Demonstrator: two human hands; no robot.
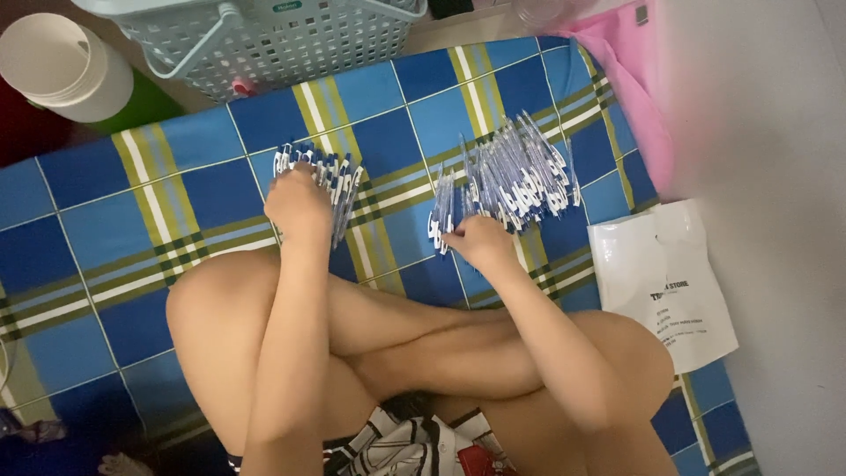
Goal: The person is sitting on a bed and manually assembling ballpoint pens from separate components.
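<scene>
A seated person is sorting blue-and-white pens on a blue plaid mat.

The left hand [298, 201] is gripping a fanned bundle of pens [322, 181], fingers curled around it, while the right hand [476, 240] is pinching a few pens at the near edge of the larger pile [515, 181] beside it. A white plastic bag [661, 282] is lying to the right on the mat [88, 247]; a pale basket [264, 40] and a white bucket [53, 66] are standing beyond.

One head-worn camera looks steeply down, close over crossed legs and a checked mat [106, 256].
</scene>
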